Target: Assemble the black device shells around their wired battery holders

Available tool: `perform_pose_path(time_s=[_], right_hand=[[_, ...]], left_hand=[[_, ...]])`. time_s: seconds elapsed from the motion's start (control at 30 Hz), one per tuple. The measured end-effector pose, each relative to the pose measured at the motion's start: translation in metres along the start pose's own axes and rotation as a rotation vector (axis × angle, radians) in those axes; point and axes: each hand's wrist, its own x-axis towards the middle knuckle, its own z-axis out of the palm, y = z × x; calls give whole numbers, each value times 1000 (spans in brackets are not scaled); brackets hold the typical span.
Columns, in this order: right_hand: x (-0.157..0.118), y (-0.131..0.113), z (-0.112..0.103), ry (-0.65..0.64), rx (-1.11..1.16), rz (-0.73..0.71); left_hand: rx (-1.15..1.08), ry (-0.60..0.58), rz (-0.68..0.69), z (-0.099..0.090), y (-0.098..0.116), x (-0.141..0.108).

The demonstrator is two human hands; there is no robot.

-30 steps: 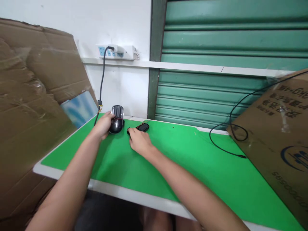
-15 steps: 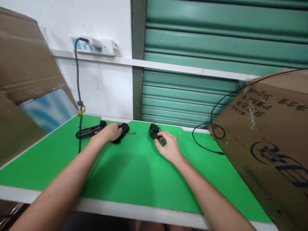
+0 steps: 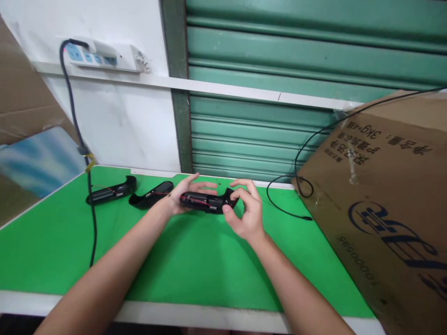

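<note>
A black curved casing (image 3: 206, 203) with a thin red wire along it is held a little above the green tabletop (image 3: 195, 270). My left hand (image 3: 185, 193) supports its left end, palm up with the fingers stretched out behind it. At the casing's curved right end, my right hand (image 3: 246, 209) pinches it between thumb and fingers. Two similar black casings lie to the left: one (image 3: 152, 195) beside my left wrist, the other (image 3: 111, 191) farther left. Both show thin red wires.
A dark cable (image 3: 74, 111) hangs from the power strip (image 3: 104, 56) on the wall and crosses the table's left side. At right, a thin black cable (image 3: 286, 211) lies near a large cardboard box (image 3: 377, 186). Another cardboard piece (image 3: 21, 93) stands at left.
My left hand has left the middle casing and moved right, under the casing by my right hand. That casing is now raised and turned lengthwise across. The view has shifted to the right.
</note>
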Motion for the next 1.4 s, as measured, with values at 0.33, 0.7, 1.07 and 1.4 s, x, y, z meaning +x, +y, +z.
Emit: perform_pose_path(time_s=[0.33, 0.7, 1.07, 1.4], right_hand=[[2, 22, 9, -156, 261, 515], [11, 15, 5, -155, 808, 1127], [17, 25, -4, -253, 604, 967], [10, 36, 1, -255, 367, 750]], left_hand=[[-190, -214, -91, 30, -26, -3], [-585, 143, 330, 40, -20, -8], [-214, -203, -161, 24, -33, -15], [26, -504, -266, 29, -50, -21]])
